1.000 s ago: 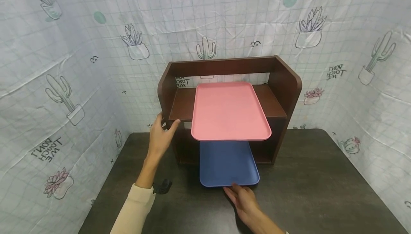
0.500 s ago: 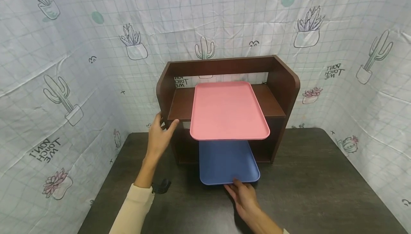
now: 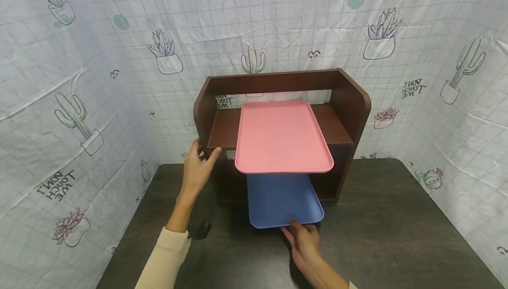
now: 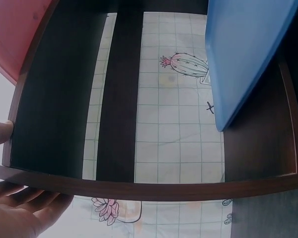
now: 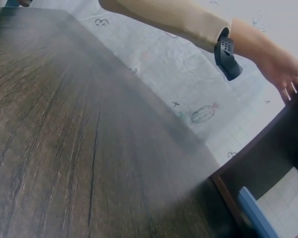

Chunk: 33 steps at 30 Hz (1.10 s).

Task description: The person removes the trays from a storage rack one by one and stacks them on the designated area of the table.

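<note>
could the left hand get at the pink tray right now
Probably yes: nothing visible stands between the left hand and the pink tray, whose front end juts out past the brown shelf. The hand grips that shelf's left side, so it would likely have to let go first.

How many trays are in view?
2: a pink tray on the upper shelf and a blue tray partly inside the lower compartment. Others might be hidden behind or beneath them.

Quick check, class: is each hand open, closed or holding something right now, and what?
Left hand: gripping the left side of the brown shelf.
Right hand: holding the front edge of the blue tray.
</note>
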### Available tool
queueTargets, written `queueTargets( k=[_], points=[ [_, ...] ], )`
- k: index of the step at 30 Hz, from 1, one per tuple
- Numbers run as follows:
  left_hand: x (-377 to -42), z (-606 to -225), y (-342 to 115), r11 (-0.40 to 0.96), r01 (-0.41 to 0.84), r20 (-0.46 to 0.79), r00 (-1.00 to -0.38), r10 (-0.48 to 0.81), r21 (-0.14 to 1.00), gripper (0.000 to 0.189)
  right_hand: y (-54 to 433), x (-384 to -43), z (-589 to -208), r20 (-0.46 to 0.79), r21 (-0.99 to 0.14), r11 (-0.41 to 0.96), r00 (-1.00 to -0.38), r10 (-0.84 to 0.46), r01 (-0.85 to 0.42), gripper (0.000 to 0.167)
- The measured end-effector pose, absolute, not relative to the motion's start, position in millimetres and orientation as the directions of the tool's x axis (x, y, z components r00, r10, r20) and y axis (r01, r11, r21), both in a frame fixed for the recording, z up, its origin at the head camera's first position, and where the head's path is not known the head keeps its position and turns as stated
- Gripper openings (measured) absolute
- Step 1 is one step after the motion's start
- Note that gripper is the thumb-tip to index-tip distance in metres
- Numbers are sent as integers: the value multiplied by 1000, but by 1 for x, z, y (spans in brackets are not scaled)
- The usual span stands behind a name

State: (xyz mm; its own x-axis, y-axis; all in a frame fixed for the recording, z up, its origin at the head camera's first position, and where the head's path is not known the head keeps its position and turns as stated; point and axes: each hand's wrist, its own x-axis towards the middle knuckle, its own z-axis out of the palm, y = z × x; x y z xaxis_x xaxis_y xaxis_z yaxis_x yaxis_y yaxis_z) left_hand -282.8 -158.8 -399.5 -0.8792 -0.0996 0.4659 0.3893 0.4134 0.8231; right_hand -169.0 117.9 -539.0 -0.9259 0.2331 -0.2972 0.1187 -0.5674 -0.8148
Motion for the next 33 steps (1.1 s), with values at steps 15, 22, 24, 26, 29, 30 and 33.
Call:
queueTargets(
  k=[15,22,24,26,29,30,33],
  points=[
    [-283,-399,-159,406,393,466,-880,-94,825,70,123,-169,-540,-272,-849,-528,-881,387,30,25],
    [-284,-399,-160,400,388,461,-881,-102,830,70,133,-170,-539,-250,-865,-501,-877,411,11,9],
    [-284,-399,-161,390,392,462,-881,-102,833,70,137,-171,-539,-258,-865,-501,-875,410,20,5],
    [-284,-399,-161,383,395,463,-881,-99,835,70,142,-172,-539,-269,-862,-507,-871,411,26,15],
    [-284,-399,-160,376,399,463,-881,-95,836,69,149,-173,-539,-277,-854,-520,-868,413,25,21],
    [-284,-399,-160,376,399,463,-882,-93,836,69,151,-174,-539,-276,-853,-521,-866,416,22,21],
    [-284,-400,-160,380,401,464,-881,-88,833,70,160,-176,-537,-266,-859,-512,-867,421,15,14]
  ],
)
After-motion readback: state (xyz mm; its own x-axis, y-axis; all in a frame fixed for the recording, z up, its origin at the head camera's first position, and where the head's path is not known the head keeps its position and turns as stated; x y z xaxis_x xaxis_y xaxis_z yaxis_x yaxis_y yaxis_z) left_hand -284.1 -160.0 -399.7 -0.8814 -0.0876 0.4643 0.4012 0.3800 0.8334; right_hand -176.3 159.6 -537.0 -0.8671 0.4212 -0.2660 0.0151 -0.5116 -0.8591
